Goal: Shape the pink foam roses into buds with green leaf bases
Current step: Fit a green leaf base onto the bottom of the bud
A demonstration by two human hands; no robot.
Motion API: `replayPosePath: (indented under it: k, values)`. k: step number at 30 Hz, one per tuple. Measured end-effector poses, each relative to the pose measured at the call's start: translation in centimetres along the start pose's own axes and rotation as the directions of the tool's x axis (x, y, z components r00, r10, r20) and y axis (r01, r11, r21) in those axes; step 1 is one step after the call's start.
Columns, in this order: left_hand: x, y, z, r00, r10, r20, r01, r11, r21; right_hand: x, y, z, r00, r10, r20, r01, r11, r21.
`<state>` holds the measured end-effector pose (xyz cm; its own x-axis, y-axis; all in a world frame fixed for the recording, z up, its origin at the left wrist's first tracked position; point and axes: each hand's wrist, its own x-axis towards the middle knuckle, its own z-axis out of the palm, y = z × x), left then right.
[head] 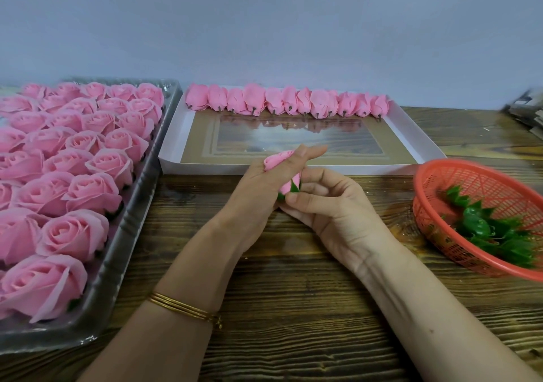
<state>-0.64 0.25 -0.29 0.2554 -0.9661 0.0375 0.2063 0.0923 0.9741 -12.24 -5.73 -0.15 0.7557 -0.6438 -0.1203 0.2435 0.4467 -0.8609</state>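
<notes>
Middle of the desk (293, 308), and both grips are on one rose (277, 159). The left grip (258, 187) is curled round the pink petals with the thumb stretched across the top, squeezing the bloom narrow. The right grip (332, 205) pinches the green leaf base (294, 189) at the rose's near end. So the rose is up off the desk, held between the two, just near of the white box (293, 170).

Now the dangers. Foam like this looks soft. Squeeze too hard and a petal could crease or tear, and it would show beside the tidy row of buds (288, 103) along the box's far wall. Squeeze too little and the outer petals may spring open, since only the left fingers hold them in.

The leaf base is the tricky bit. Only a sliver of green shows, and I can't tell whether it sits square. Pushed on crooked, its points would wrap unevenly, or it could slip off. Twisting one grip against the other might also pull petals loose from the core.

Watch the elbows, too. The tray (164, 117) of open roses (73, 234) lies close by the left forearm, and a careless swing could flatten the near blooms. On the right, the red basket (435, 176) of leaves (476, 223) is blurred, so I can't say how steadily it sits. A knock there could spill it.
</notes>
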Motion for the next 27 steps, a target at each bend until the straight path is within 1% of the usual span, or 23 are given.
replayPosePath:
  k: [5, 8, 11, 15, 19, 22, 24, 27]
  values:
    - [0.1, -0.1, -0.3, 0.999, -0.014, 0.039, 0.013, 1.000, 0.025, 0.0, -0.1, -0.1, 0.999, 0.027, 0.037, -0.028, 0.999, 0.027]
    - [0.1, -0.1, -0.4, 0.999, -0.022, 0.046, 0.022, 1.000, 0.017, 0.1, -0.1, -0.2, 0.999, 0.038, 0.035, -0.039, 0.999, 0.024]
    - [0.1, -0.1, -0.3, 0.998, -0.046, 0.031, 0.047, 0.999, 0.000, 0.2, -0.2, -0.1, 0.998, 0.047, 0.027, -0.048, 0.998, 0.026]
    - [0.3, -0.2, -0.2, 0.997, -0.073, -0.027, 0.072, 0.997, -0.039, 0.3, -0.1, 0.0, 0.999, 0.043, 0.003, -0.043, 0.998, 0.044]
    - [0.3, -0.1, -0.2, 0.995, -0.067, -0.074, 0.063, 0.996, -0.058, 0.4, 0.1, 0.0, 0.998, -0.008, -0.057, 0.011, 0.998, 0.060]
    - [0.1, -0.2, -0.2, 0.994, -0.058, -0.089, 0.054, 0.997, -0.046, 0.4, 0.3, 0.1, 0.989, -0.061, -0.132, 0.068, 0.997, 0.045]
    - [0.1, -0.4, 0.1, 0.993, -0.052, -0.110, 0.050, 0.999, -0.015, 0.4, 0.5, 0.0, 0.976, -0.117, -0.181, 0.118, 0.993, -0.008]
    - [0.2, -0.8, 0.8, 0.986, -0.055, -0.159, 0.058, 0.998, 0.013, 0.6, 0.8, -0.2, 0.947, -0.208, -0.245, 0.179, 0.974, -0.136]
